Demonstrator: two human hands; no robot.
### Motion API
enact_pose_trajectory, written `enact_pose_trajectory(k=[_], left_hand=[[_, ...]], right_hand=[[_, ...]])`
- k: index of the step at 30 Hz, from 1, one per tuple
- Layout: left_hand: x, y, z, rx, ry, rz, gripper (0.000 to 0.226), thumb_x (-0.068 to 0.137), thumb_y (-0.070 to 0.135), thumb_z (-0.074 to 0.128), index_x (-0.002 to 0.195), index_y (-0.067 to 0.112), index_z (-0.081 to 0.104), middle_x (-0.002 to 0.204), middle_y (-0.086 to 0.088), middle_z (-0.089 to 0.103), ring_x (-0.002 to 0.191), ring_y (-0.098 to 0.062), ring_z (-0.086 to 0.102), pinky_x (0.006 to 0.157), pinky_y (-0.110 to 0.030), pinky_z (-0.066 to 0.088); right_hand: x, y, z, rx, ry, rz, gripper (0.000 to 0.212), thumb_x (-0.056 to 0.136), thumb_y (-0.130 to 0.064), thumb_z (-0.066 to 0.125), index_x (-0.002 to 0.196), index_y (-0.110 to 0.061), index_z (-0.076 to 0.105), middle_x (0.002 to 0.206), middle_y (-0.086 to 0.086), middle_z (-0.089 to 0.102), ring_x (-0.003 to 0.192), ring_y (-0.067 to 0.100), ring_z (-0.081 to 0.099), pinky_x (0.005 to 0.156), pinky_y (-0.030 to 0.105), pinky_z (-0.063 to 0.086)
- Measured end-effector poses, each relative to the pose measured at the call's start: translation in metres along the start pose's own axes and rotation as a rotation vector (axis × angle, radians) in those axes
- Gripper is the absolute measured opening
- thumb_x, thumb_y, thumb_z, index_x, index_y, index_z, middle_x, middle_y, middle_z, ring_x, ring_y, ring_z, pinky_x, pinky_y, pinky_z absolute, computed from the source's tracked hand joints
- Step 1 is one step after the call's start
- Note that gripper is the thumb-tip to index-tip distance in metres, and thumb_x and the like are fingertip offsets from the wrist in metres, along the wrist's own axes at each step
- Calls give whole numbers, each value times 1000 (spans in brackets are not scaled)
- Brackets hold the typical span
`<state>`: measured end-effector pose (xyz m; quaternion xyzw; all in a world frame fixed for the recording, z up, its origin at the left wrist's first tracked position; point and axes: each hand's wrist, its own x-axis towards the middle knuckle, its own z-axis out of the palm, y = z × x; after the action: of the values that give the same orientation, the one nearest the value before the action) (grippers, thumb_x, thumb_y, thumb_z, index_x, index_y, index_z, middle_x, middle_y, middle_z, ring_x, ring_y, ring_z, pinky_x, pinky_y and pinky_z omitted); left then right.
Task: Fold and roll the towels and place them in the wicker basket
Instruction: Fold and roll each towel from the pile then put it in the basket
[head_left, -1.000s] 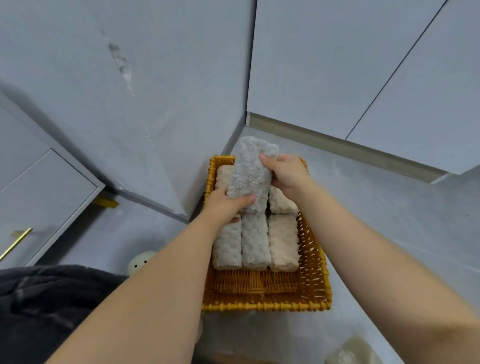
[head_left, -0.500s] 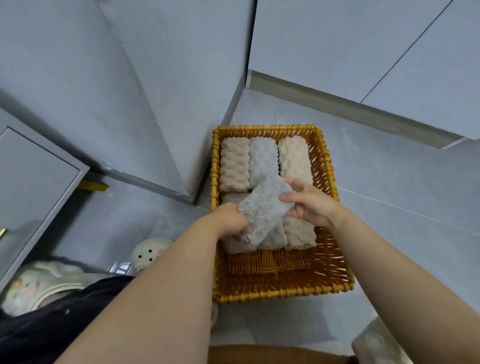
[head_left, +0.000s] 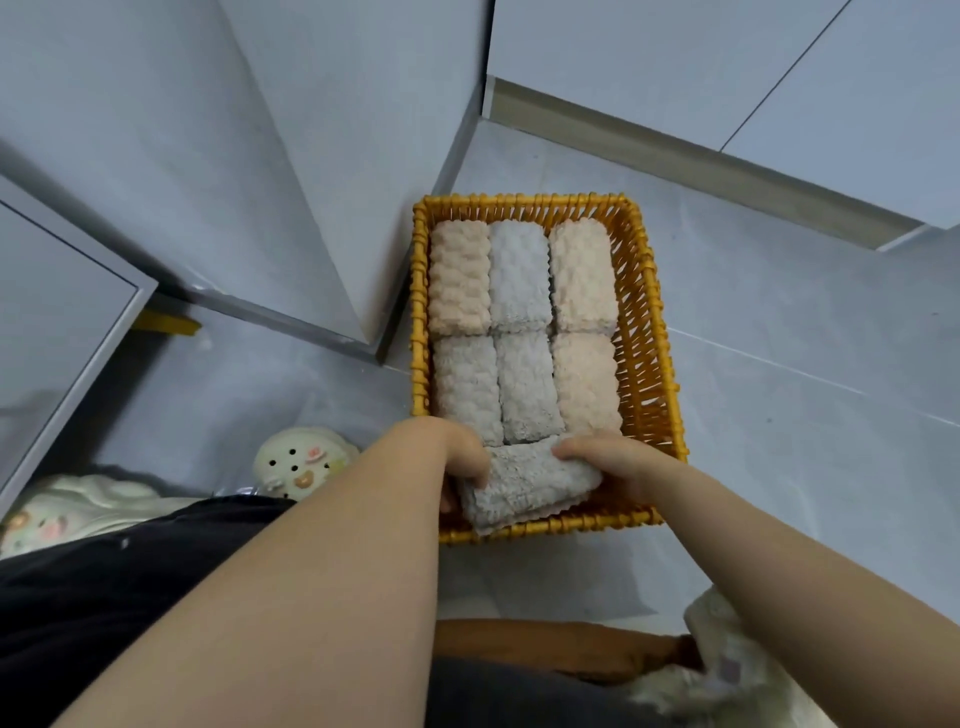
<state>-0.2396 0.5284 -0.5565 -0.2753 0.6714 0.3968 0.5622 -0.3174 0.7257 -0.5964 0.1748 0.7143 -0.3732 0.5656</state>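
We lower a seventh roll into the wicker basket (head_left: 650, 322).
At the basket's near end, our left hand (head_left: 464, 456) and right hand (head_left: 605, 458) each clamp curled fingers on one end of a grey rolled towel (head_left: 524, 486), held crosswise against the near rim. This is the placing step. Next, we judge, it needs seating flat, then release. Beyond it sit a nearer row (head_left: 524, 387) of grey, grey, peach and a farther row (head_left: 519, 275) of peach, grey, peach. That makes one basket, four grey rolls and three peach.

Grey rolled towel (head_left: 524, 486) crosswise at wicker basket (head_left: 647, 332) near end
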Motion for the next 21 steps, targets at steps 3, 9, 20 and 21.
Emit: enact_pose_trajectory(k=[3, 9, 20, 21], left_hand=[[0, 0, 2, 146, 93, 72, 49, 91, 13, 57, 136, 3, 41, 128, -17, 48, 106, -33, 59, 92, -43, 53], [4, 1, 4, 468, 232, 201, 25, 91, 7, 43, 112, 5, 56, 93, -6, 50, 68, -16, 47, 57, -25, 42], [17, -2, 7, 659, 158, 167, 17, 86, 7, 39, 77, 14, 51, 91, -6, 55, 81, -22, 52, 73, -33, 46], [17, -3, 8, 653, 159, 160, 15, 86, 7, 40, 81, 14, 52, 92, -7, 55, 81, -22, 53, 73, -33, 46]], right_hand=[[9, 5, 7, 4, 33, 83, 49, 84, -19, 69, 127, -8, 51, 118, 8, 60, 107, 25, 59, 97, 39, 49], [15, -3, 24, -136, 109, 158, 46, 89, -13, 65, 130, -2, 47, 123, 14, 58, 110, 29, 56, 89, 37, 50], [44, 6, 47, -246, 166, 80, 54, 84, -14, 70, 132, -1, 48, 134, 15, 53, 121, 31, 52, 101, 39, 45], [45, 5, 51, -286, 165, 69, 53, 86, -17, 69, 132, -2, 49, 135, 14, 53, 121, 31, 53, 100, 36, 45]])
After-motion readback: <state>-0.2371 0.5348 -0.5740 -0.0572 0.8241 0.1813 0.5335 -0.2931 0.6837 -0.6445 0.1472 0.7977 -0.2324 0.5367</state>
